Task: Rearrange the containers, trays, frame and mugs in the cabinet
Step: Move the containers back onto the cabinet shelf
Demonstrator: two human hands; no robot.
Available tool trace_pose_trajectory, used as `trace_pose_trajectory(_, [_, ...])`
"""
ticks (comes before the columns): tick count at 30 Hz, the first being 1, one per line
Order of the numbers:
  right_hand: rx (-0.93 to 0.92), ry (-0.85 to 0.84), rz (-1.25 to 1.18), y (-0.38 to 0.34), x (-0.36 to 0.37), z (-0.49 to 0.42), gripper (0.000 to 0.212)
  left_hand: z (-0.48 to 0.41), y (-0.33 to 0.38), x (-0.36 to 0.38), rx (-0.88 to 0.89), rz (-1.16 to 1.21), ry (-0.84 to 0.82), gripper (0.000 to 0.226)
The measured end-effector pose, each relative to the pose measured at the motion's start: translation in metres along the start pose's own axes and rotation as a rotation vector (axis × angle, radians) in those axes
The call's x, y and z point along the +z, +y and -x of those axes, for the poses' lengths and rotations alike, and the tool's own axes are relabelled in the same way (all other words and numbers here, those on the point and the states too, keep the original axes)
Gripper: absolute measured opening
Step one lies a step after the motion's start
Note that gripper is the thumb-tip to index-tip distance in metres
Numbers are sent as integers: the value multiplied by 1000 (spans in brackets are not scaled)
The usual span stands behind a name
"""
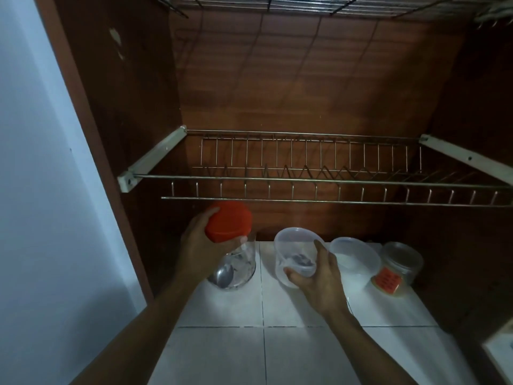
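Cabinet [305, 79] interior, as we see it: our left grip [200, 245] curls round the red lid [229, 221] of a clear jar [236, 269] on the white tabletop [277, 343]. Our right grip [319, 276] clasps a tilted clear tub [294, 245]; a second tub [352, 255] and a labelled jar [397, 269] stand just right.

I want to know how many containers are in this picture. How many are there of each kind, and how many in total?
Clear jar with red lid, gripped by the left hand: 1
Clear round plastic tubs: 2, one held by the right hand, one beside it
Clear plastic jar with orange label: 1
Total: 4
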State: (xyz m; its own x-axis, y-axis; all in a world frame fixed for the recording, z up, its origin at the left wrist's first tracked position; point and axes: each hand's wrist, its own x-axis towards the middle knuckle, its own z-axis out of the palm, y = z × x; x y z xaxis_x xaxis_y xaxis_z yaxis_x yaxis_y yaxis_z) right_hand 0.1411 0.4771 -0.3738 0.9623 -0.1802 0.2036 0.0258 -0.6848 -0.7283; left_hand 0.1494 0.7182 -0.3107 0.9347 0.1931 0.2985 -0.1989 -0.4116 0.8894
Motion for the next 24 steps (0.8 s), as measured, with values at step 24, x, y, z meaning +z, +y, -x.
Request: trace_pose_trajectory(24, [-93,27,-69,-17,-65,65,97,76,39,-27,131,-147,21,88])
